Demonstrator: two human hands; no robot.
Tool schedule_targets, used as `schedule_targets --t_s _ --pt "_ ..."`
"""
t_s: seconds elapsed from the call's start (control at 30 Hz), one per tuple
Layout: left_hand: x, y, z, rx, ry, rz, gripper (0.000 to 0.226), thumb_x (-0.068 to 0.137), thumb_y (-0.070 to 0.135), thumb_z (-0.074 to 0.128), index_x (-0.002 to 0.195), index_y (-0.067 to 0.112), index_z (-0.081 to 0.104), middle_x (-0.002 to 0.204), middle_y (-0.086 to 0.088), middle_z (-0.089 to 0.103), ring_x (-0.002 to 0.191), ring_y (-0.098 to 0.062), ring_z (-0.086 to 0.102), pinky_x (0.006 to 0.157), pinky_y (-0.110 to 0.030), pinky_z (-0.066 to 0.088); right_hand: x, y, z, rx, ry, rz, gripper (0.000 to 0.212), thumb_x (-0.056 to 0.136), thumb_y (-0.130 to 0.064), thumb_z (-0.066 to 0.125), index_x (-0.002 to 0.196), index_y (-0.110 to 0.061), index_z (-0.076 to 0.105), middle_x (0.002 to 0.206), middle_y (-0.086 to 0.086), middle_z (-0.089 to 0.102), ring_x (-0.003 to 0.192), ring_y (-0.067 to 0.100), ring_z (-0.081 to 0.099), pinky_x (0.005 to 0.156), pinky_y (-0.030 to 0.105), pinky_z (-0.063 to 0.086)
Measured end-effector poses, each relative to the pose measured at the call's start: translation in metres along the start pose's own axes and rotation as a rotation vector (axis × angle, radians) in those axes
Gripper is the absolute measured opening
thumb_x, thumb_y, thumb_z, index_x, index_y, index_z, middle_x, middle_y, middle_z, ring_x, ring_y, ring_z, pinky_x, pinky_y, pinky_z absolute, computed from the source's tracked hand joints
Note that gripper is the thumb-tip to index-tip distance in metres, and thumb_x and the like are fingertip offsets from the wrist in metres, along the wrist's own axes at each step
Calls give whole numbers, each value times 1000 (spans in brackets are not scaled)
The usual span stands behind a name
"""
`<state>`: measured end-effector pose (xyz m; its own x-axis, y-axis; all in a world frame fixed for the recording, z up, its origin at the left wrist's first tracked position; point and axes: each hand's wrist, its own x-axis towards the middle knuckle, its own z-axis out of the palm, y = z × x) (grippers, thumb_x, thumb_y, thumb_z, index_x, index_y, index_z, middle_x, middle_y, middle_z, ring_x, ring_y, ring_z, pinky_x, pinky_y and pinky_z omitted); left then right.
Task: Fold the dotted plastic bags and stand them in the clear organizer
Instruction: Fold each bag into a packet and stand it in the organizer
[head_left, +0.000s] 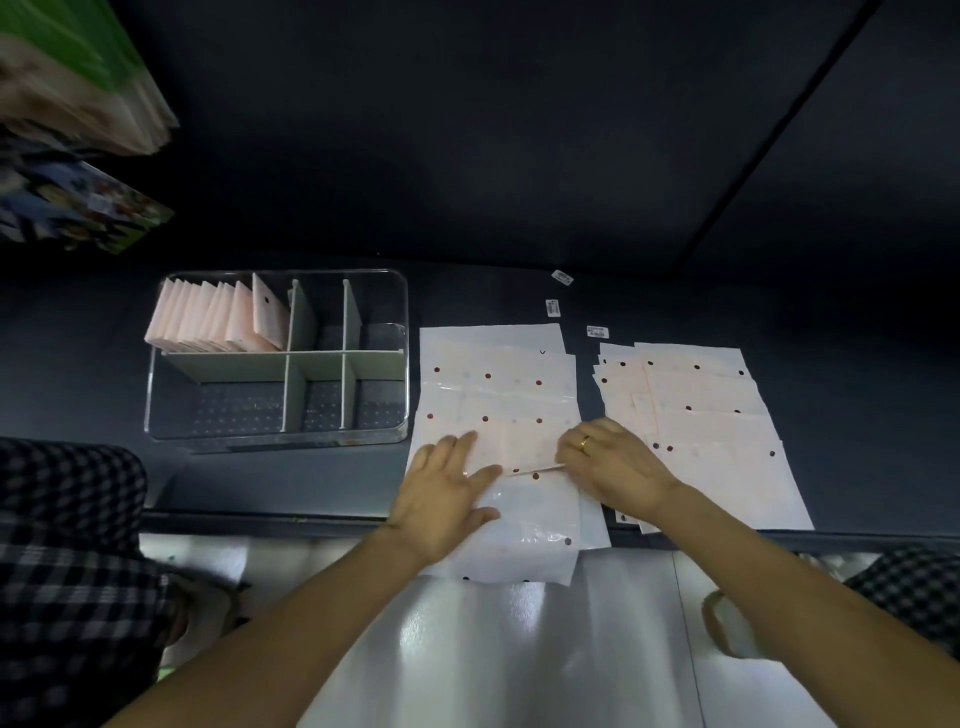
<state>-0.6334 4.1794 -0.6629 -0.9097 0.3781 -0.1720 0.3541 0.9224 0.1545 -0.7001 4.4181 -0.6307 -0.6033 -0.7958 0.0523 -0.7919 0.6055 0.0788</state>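
Head view, left hand flat on dotted bag, right hand pinching its fold

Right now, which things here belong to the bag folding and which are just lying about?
Job: bag being folded, left hand, right hand, flat stack, clear organizer, folded bags.
Lying about: label stickers, printed packs.

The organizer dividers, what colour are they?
The dividers look pale grey-green, seen in the head view.
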Motion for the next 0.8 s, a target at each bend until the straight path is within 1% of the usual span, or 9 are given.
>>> schedule_targets --t_s 0.1,0.2,0.3,0.4,0.47,0.57,0.67,0.73,0.8 --pt "4 20 -4 -58 30 -55 53 92 55 42 135 25 43 146 -4 31 124 -25 37 100 -34 29 -8 -13 -8 40 127 -36 15 58 -7 77 66 -12 65 69 1 63 60 21 60 58 26 51" --pt "3 31 -2 -126 56 -88 43 95 45 42 129 21 49 141 0 38 120 -22 43 95 -32 34 -14 -38 -14 88 178 -79 14 61 -17 75 65 -15 62 67 -1 60 60 20 57 56 25 46" --pt "-1 33 -1 -156 71 -71 31 92 24 44 119 22 60 126 2 52 112 -20 49 86 -27 35 -12 -67 -18 225 230 -50 8 68 -20 71 69 -15 65 72 -2 62 65 19 58 62 27 46" --pt "-5 27 4 -282 94 -78 32 89 15 49 117 24 63 118 5 57 111 -15 49 81 -20 35 -9 -74 -20 546 188 187 16 80 -26 59 88 -15 67 86 -7 66 82 8 57 76 25 40" --pt "-6 23 5 -380 120 -108 26 93 18 50 114 21 65 116 6 58 111 -13 49 77 -18 33 -9 -62 -23 843 69 424 20 81 -27 67 100 -23 65 95 -14 65 91 -3 55 82 17 40" --pt "-4 24 1 -561 139 -237 23 93 24 56 89 4 66 98 -4 63 96 -20 53 73 -29 39 -10 -34 -24 1129 -133 606 27 77 -26 76 100 -30 63 99 -12 67 93 -4 58 83 12 44" --pt "-1 25 -1 -745 99 -380 26 87 21 65 77 -2 62 77 -9 61 76 -26 54 69 -36 43 -7 -28 -17 1244 -200 722 15 78 -21 76 80 -23 61 79 -10 68 76 1 60 72 13 43" --pt "-1 26 -2 -852 117 -453 20 84 15 69 72 4 57 63 -2 54 63 -22 47 62 -31 40 -2 -33 -7 1246 -206 813 24 83 -20 71 65 -21 56 58 -15 61 63 4 55 62 11 39" --pt "0 26 -5 -929 133 -498 9 83 12 70 86 12 61 65 3 55 65 -17 51 68 -28 42 3 -39 5 1178 -206 901 38 86 -23 67 54 -18 48 46 -14 50 53 4 44 51 13 33"
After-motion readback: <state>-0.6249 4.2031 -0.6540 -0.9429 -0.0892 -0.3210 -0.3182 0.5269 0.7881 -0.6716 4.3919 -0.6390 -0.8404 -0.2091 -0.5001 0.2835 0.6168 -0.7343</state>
